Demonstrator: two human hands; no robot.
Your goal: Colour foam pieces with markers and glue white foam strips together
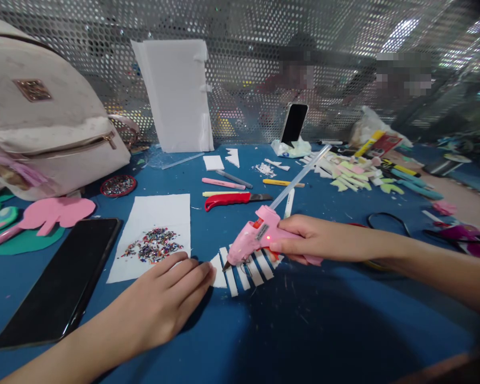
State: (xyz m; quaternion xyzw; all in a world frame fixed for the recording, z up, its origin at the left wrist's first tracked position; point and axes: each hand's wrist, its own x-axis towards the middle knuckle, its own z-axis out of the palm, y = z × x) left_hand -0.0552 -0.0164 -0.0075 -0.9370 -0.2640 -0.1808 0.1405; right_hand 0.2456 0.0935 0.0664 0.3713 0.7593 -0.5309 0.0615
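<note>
Two hands act: the right hand's (296,240) fingers enclose the glue gun (248,241); the left hand's (166,298), loosely open upon the white piece (218,272), should press clear of the nozzle (226,265)

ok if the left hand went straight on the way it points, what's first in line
The left hand would likely meet the pointed white piece at its fingertips; whether they touch is unclear.
</note>
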